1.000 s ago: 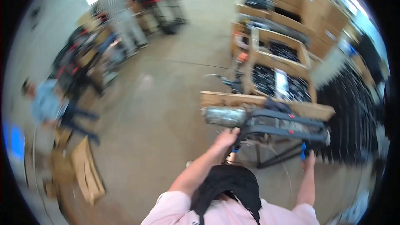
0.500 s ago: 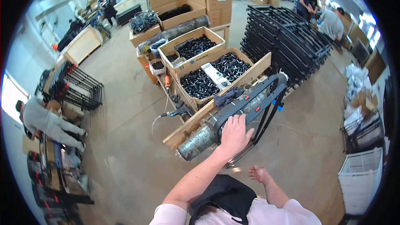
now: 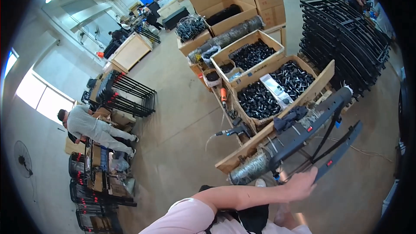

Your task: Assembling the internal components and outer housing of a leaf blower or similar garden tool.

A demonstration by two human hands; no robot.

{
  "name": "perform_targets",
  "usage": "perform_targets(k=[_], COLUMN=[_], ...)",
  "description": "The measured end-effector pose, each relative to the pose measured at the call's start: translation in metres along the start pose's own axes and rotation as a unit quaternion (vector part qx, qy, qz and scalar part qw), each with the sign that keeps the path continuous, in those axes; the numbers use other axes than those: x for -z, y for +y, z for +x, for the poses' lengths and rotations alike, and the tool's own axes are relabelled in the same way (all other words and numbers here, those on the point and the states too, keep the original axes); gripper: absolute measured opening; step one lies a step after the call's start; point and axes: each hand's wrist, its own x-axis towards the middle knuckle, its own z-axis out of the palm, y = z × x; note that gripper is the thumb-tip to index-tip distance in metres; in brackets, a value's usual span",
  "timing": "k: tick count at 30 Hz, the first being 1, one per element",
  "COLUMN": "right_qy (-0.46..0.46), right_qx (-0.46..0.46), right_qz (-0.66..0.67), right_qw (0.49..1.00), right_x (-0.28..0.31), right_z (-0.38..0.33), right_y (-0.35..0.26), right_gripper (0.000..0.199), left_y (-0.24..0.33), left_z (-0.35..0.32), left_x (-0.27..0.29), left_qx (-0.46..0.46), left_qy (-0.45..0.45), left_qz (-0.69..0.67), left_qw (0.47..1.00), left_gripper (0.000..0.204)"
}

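My left arm reaches across to the right, and my left hand (image 3: 302,184) is closed round the near end of the lower, swung-out bar of a black metal frame (image 3: 338,152). The frame's upper bar lies along a padded roll (image 3: 250,167) wrapped in clear film. Small red marks sit on both bars, and thinner struts join them. Under my left forearm, part of my right arm (image 3: 284,216) shows; the fingers of that hand are hidden. A dark cloth (image 3: 289,119) lies beside the frame, against the wooden bench edge.
Open wooden boxes (image 3: 247,76) of small black parts stand beyond the roll. A black power driver (image 3: 237,131) and an orange-handled tool (image 3: 223,95) are left of them. Stacked black frames (image 3: 342,45) rise at the right. A person (image 3: 89,125) works at the far left.
The view has turned left. The frame's lower bar has swung out, away from the upper bar. My left hand has moved from the upper bar to the lower one.
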Motion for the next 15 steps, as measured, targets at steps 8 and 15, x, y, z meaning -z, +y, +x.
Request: perform_targets(k=[8, 15], right_qy=[0.081, 0.201], right_qx=[0.21, 0.422], right_qz=[0.028, 0.027], right_qw=[0.974, 0.884], right_x=[-0.079, -0.172], right_z=[-0.023, -0.136], right_y=[0.001, 0.069], right_gripper=[0.036, 0.033], left_y=[-0.053, -0.145], left_z=[-0.073, -0.156], left_x=[0.035, 0.213], left_qx=[-0.088, -0.196], left_qy=[-0.059, -0.105], left_qz=[-0.061, -0.192], left_qw=[0.992, 0.956], left_gripper=[0.042, 0.04])
